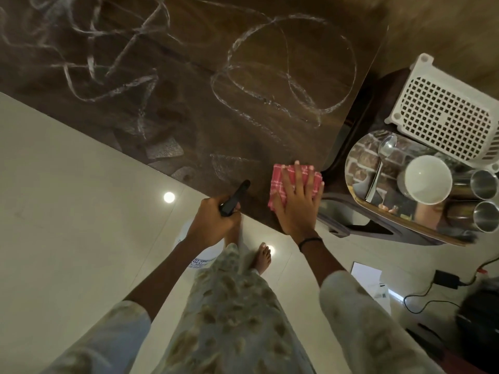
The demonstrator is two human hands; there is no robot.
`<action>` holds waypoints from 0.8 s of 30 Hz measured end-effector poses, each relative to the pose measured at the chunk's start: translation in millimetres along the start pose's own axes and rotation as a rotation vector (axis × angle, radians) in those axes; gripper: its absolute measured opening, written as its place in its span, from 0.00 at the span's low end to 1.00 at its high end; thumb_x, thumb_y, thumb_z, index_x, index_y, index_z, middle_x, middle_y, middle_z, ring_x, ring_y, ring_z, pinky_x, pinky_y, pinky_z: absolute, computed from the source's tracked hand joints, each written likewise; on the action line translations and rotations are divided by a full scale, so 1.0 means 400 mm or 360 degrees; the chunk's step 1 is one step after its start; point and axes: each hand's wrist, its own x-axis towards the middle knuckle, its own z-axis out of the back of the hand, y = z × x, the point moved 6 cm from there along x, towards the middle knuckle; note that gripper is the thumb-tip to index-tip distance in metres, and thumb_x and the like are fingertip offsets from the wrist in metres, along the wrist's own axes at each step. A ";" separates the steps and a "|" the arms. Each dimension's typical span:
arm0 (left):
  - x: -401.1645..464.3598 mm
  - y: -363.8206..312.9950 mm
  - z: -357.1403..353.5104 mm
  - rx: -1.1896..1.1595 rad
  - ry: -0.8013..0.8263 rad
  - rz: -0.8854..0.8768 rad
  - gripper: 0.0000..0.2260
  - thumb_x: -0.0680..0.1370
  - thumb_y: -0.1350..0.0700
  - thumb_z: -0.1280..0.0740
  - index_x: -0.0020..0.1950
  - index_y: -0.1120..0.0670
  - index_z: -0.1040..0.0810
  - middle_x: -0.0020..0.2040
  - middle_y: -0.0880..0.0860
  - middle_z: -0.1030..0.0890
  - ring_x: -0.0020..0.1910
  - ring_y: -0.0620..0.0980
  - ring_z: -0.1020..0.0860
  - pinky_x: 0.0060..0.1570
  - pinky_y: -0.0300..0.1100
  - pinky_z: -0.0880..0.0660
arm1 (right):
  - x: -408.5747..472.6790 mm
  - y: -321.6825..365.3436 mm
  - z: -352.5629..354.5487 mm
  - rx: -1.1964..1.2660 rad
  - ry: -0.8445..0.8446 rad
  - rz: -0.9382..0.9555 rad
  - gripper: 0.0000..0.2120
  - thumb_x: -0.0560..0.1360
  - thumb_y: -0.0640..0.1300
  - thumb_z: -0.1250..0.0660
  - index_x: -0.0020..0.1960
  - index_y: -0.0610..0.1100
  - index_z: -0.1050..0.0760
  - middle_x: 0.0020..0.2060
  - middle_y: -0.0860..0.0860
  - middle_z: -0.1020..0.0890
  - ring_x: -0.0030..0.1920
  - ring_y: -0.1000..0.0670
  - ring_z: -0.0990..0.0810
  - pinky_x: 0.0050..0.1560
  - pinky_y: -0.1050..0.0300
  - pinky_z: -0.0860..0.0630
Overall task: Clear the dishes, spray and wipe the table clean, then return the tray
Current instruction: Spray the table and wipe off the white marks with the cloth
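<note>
The dark wooden table (189, 85) carries wet looping streaks across its top. A folded pink checked cloth (279, 182) lies at its near corner, and my right hand (298, 201) presses flat on it with straight fingers. My left hand (213, 220) grips the black trigger head of a spray bottle (233, 199), held at the table's near edge; the white bottle body hangs below, mostly hidden by my hand and clothing. To the right, a shiny steel tray (359, 168) holds a spoon (380, 166), a white bowl (428, 179) and two steel cups (483, 183).
A white perforated basket (442, 114) sits beside the tray on a dark stand. On the pale tiled floor at lower right lie papers (367, 273), a black adapter with cables (445, 279) and a dark bag. My bare foot stands by the table corner.
</note>
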 end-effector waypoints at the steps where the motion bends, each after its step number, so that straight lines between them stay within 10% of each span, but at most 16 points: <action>1: 0.004 -0.007 0.000 0.0008 0.0001 -0.0010 0.02 0.71 0.64 0.31 0.43 0.59 0.20 0.32 0.55 0.23 0.28 0.50 0.30 0.35 0.43 0.30 | 0.023 0.032 0.003 0.0007 -0.0018 -0.0022 0.29 0.78 0.61 0.48 0.76 0.51 0.43 0.77 0.47 0.44 0.77 0.39 0.51 0.74 0.34 0.55; 6: 0.027 -0.021 -0.004 -0.0015 0.0009 -0.0004 0.06 0.69 0.61 0.31 0.42 0.64 0.22 0.36 0.69 0.23 0.30 0.54 0.31 0.34 0.46 0.30 | -0.024 0.141 -0.026 0.0047 -0.0022 0.0242 0.27 0.80 0.60 0.49 0.76 0.53 0.43 0.77 0.48 0.45 0.77 0.42 0.52 0.74 0.34 0.54; 16: 0.052 -0.070 -0.004 0.0080 0.0050 -0.0032 0.03 0.71 0.60 0.31 0.43 0.56 0.19 0.39 0.63 0.19 0.39 0.63 0.22 0.44 0.53 0.22 | 0.034 0.041 0.009 0.0078 -0.0089 -0.0198 0.28 0.79 0.60 0.49 0.76 0.51 0.42 0.77 0.47 0.43 0.76 0.39 0.48 0.74 0.35 0.55; 24: 0.087 -0.118 -0.016 0.0165 0.0143 -0.0066 0.05 0.67 0.55 0.32 0.35 0.55 0.25 0.29 0.57 0.27 0.29 0.59 0.30 0.34 0.49 0.25 | -0.073 0.153 -0.043 0.0150 0.0039 0.0280 0.26 0.80 0.58 0.49 0.76 0.55 0.49 0.77 0.50 0.44 0.77 0.41 0.50 0.72 0.33 0.47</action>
